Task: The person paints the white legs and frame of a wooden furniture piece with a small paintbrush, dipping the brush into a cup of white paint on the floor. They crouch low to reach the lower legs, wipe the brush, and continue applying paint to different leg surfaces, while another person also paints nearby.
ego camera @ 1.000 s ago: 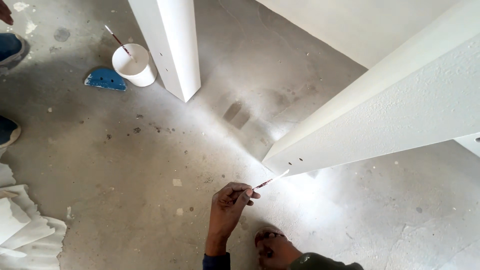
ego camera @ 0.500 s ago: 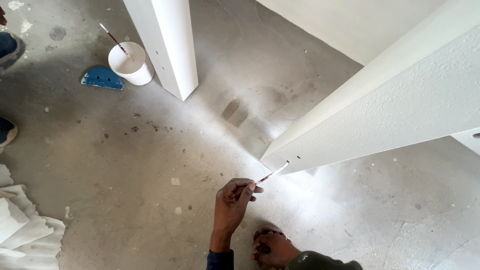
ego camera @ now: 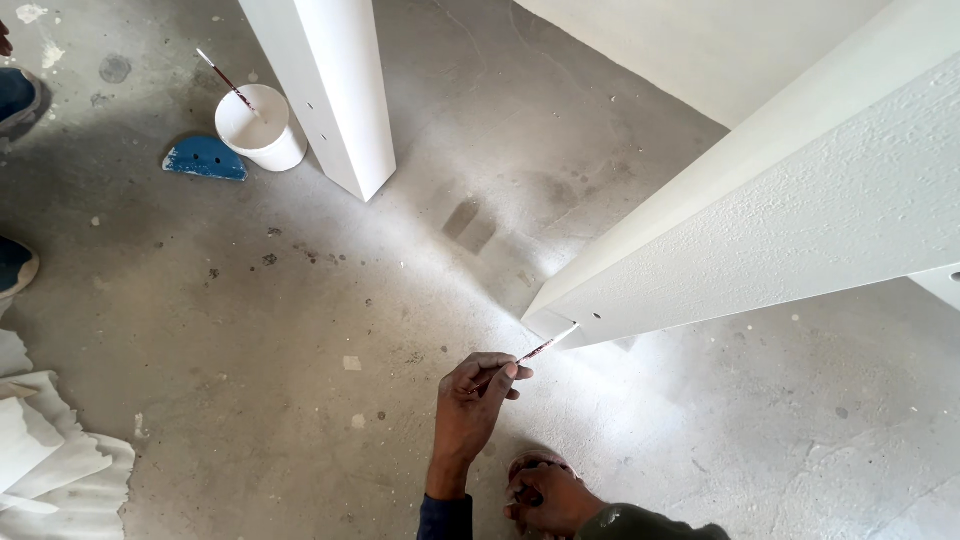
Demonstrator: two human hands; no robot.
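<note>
While my left hand [ego camera: 478,395] pinches the thin, reddish-handled paintbrush [ego camera: 545,346] between thumb and fingertips, closed firmly around its handle, the bristle tip sits up and to the right of the knuckles. It touches the lowest corner of the long white textured panel [ego camera: 800,230], just beside a small drilled hole.

My right hand [ego camera: 545,497] is lower and nearer to me, curled against the grey concrete floor [ego camera: 300,330]. I cannot tell whether it grips anything or only props me up.

I judge the step in hand to be fine touch-up painting along that bottom corner. The next move calls for a light, steady stroke along the edge, keeping the tip off the dusty floor.

Well away from the brush hand, up and to the left, stands a white round plastic bucket [ego camera: 262,128] with a stick [ego camera: 225,75] leaning in it. A blue flat scrap [ego camera: 205,158] lies just beside the bucket, and an upright white board [ego camera: 335,90] stands next to it. Far left of the hand lies crumpled white sheeting [ego camera: 50,470].
</note>
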